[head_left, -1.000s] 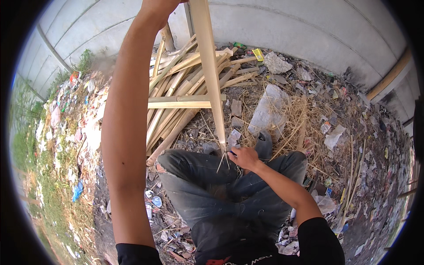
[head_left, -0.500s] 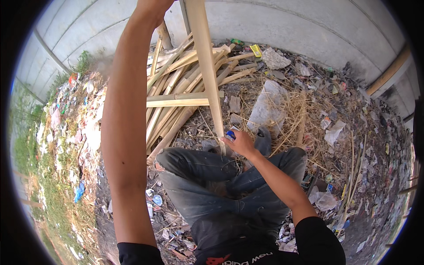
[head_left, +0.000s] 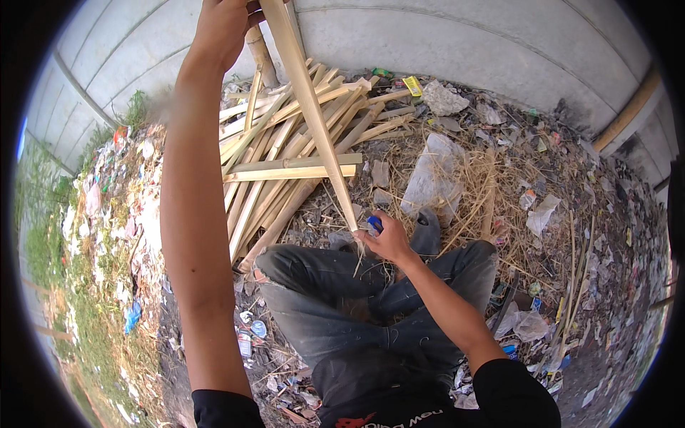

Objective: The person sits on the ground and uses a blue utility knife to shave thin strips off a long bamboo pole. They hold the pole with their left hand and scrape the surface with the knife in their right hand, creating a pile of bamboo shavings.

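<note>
Left hand [head_left: 225, 28]: raised high at the top of the view, fingers closed around the upper end of a long pale bamboo strip [head_left: 310, 114]. Grip appears firm; the fingertips themselves are partly cut off by the frame edge.

Right hand [head_left: 389, 239]: low, just above the knees, fingers closed on a small blue-handled tool [head_left: 374, 225]. Whether it carries a blade cannot be told from this view. The hand sits at the lower end of the strip, touching or just beside it; the splintered tip [head_left: 359, 251] shows directly beneath the thumb side.

Key relation: the strip's long axis runs steeply from the left hand at top down and slightly rightward to the right hand. The right hand is the nearer to the working end; the left only steadies the far end. From the right fingers the strip lies up and to the left.

Surroundings: the person sits or squats, legs in grey trousers [head_left: 321, 285]. Beyond the knees lies a pile [head_left: 285, 150] of similar split strips, fanned on the ground, one lying crosswise. Right of the pile, dry straw [head_left: 485, 192] and a crumpled clear plastic bag [head_left: 432, 175]. Litter covers the ground on both sides. A pale concrete wall [head_left: 464, 43] closes the far side.
</note>
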`<state>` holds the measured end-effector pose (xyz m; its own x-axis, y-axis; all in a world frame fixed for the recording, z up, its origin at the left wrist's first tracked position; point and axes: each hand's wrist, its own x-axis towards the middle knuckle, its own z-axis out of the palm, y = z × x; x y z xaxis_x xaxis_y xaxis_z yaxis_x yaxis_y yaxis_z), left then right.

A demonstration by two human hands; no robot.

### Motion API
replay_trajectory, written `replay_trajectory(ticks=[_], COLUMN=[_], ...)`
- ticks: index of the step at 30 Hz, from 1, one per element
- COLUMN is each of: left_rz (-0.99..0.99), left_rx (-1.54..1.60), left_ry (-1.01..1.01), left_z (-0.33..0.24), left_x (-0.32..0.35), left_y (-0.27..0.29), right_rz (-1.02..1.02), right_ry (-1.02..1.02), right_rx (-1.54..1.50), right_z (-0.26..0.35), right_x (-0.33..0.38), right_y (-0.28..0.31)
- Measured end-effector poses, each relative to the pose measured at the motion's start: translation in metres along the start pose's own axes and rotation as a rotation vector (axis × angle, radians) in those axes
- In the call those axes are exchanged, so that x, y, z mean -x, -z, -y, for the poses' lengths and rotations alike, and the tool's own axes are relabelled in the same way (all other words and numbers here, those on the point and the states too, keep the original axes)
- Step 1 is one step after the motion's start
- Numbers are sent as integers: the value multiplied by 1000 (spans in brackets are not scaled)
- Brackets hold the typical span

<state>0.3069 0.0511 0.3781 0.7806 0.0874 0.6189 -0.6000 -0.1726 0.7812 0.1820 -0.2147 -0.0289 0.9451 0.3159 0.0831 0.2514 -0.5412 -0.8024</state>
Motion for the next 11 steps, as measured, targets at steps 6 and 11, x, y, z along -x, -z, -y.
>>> replay_trajectory(ticks=[6, 11], left_rz=[173, 264], left_rx=[365, 492], left_ry=[9, 19], left_z=[15, 19], left_x=[-8, -3], left_y=[12, 14], right_rz=[28, 107], right_ry=[95, 250], right_rx=[66, 133], right_z=[13, 43], right_x=[-27, -54], right_y=[14, 41])
